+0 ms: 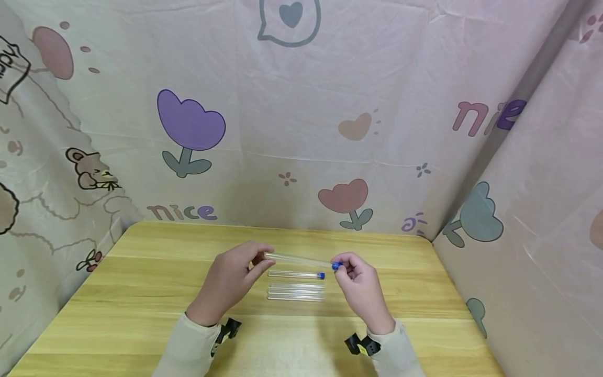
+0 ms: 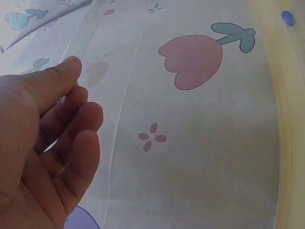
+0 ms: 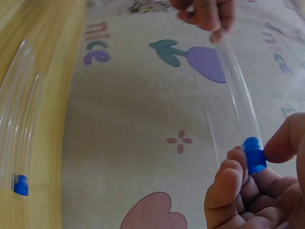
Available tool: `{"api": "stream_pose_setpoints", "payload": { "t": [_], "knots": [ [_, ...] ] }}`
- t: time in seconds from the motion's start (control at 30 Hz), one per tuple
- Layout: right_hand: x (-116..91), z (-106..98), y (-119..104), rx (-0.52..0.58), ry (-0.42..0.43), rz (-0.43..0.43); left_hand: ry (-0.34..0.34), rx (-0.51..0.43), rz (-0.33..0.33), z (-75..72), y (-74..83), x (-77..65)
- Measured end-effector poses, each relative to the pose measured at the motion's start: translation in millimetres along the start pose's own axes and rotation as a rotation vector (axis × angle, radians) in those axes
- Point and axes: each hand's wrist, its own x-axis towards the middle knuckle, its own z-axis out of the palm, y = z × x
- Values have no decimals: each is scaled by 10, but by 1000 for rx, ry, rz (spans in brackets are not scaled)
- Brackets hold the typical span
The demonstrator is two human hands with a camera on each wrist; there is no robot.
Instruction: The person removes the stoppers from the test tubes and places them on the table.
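A clear test tube point(image 1: 299, 258) is held nearly level above the table, stretched between both hands. My left hand point(image 1: 232, 280) pinches its far-left end between thumb and fingers; in the left wrist view, the tube is hidden from sight. With thumb and fingers my right hand point(image 1: 360, 285) grips a blue cap point(image 3: 254, 155) at the tube's other end. How firmly the cap is seated, I cannot tell. Below lies a second test tube point(image 1: 294, 274), fitted with its own blue cap point(image 1: 321, 276). Closer to me, several uncapped tubes point(image 1: 296, 292) lie side by side.
A wood-grain table point(image 1: 118, 319) carries the tubes. Behind it hangs a printed cloth point(image 1: 282, 199), with more cloth along the left and right sides. Dark wrist cameras sit on both sleeves.
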Motion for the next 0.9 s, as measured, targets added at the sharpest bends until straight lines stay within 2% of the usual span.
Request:
{"api": "stream_pose_setpoints", "payload": {
  "t": [0.07, 0.17, 0.47, 0.9],
  "knots": [
    [-4, 13, 9, -39, -8, -11, -1, 9, 0, -5, -5, -2],
    [-1, 24, 18, -35, -6, -9, -1, 17, 1, -13, -10, 2],
    [-4, 16, 25, 72, 66, 13, -35, 42, -23, 2, -26, -9],
    [3, 3, 8, 142, 57, -28, -53, 28, -33, 37, -45, -23]
  ]
}}
